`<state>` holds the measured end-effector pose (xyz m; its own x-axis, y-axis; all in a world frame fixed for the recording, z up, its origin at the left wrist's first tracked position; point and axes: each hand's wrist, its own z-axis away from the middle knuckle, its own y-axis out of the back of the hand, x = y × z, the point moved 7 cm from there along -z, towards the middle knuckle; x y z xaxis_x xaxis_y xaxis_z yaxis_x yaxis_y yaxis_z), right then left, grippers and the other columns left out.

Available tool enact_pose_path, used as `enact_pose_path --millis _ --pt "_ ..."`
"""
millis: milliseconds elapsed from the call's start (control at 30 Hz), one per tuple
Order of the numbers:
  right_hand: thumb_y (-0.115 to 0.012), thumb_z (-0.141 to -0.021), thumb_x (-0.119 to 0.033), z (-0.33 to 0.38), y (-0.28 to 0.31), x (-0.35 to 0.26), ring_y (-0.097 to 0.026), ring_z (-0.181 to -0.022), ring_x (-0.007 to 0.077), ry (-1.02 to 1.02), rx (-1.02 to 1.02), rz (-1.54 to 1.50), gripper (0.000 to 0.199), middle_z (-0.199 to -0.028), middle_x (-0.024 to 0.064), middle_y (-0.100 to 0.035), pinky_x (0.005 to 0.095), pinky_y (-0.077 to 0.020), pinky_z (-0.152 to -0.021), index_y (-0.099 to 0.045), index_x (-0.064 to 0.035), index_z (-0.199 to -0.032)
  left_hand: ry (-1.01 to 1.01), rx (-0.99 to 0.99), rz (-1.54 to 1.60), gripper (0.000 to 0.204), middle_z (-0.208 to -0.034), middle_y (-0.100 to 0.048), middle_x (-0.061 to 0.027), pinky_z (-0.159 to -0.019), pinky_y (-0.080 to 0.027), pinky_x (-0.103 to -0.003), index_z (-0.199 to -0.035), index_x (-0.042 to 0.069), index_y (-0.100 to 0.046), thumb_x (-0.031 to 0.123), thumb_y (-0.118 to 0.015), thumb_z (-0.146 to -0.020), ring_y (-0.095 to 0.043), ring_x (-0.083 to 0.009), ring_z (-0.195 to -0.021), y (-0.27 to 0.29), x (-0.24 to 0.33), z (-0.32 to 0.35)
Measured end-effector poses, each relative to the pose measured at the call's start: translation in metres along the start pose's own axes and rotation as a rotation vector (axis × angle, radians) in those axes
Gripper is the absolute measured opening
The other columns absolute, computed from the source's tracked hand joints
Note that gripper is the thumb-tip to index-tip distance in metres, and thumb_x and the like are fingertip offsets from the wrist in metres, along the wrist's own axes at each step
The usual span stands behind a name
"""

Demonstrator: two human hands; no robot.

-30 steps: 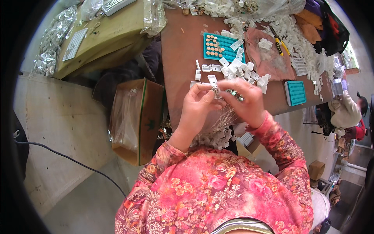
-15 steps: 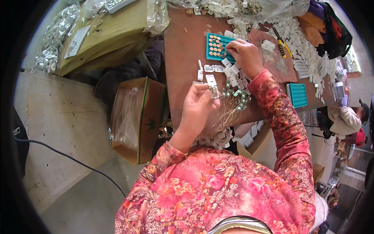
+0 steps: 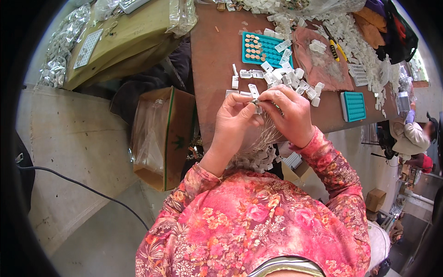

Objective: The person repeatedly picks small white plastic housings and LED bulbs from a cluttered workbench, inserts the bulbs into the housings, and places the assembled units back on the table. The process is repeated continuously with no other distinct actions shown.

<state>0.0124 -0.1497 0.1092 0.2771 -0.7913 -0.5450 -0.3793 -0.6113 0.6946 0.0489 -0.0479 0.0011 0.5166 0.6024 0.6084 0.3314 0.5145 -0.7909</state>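
Observation:
A small white hinged plastic case (image 3: 254,91) is pinched in my left hand (image 3: 234,119), its lid standing up. My right hand (image 3: 290,113) has its thumb and fingertips closed together at the case's lower part. Whatever small piece sits between those fingertips is hidden. Beyond the hands lies a teal tray (image 3: 271,48) with copper-coloured round discs (image 3: 252,46) in its left part. White plastic cases (image 3: 288,74) are heaped between the tray and my right hand, and a few more lie to the left. Thin pale wires (image 3: 268,134) hang below my hands.
At the right edge of the brown table (image 3: 212,60) sits a second teal tray (image 3: 353,107). A pink cloth (image 3: 318,64), yellow-handled pliers (image 3: 339,50) and many white pieces cover the far right. A cardboard box (image 3: 180,138) stands at the left. Another person (image 3: 410,138) is at the far right.
My right hand has come back from the teal tray to the white case in my left hand. My left hand stays nearly in place, still holding the case.

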Motion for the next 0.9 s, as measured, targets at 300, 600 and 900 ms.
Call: enact_pose_path --millis 300,600,900 --pt "-0.07 -0.077 -0.004 0.01 -0.005 -0.003 -0.065 -0.074 0.025 0.038 0.002 0.104 0.015 -0.083 0.008 -0.066 0.0346 -0.0522 -0.067 -0.067 -0.0063 -0.091 0.004 0.007 0.057 0.011 -0.092 -0.063 -0.0082 -0.063 -0.052 -0.023 -0.104 0.002 -0.054 0.006 -0.06 -0.095 -0.064 -0.014 -0.071 0.002 0.002 0.0" --pt "-0.07 -0.08 -0.006 0.019 0.002 0.003 -0.065 -0.074 0.0203 -0.051 0.085 -0.091 0.028 -0.087 0.0075 -0.068 0.0309 -0.0517 -0.069 -0.069 -0.0055 -0.108 0.032 -0.027 0.083 0.014 -0.093 -0.063 -0.0068 -0.066 -0.052 -0.024 -0.106 0.002 -0.055 0.008 -0.06 -0.095 -0.062 -0.0128 -0.071 -0.001 0.003 0.002" --pt "-0.072 -0.08 -0.006 0.023 0.016 0.011 -0.061 -0.066 0.0141 -0.302 0.16 -0.179 0.011 -0.081 0.0068 -0.064 0.0259 -0.0478 -0.057 -0.068 -0.0021 -0.09 0.317 -0.105 0.239 0.023 -0.109 -0.063 -0.0037 -0.077 -0.051 -0.022 -0.118 0.001 -0.056 0.01 -0.058 -0.097 -0.061 -0.0086 -0.092 -0.019 -0.014 0.013"
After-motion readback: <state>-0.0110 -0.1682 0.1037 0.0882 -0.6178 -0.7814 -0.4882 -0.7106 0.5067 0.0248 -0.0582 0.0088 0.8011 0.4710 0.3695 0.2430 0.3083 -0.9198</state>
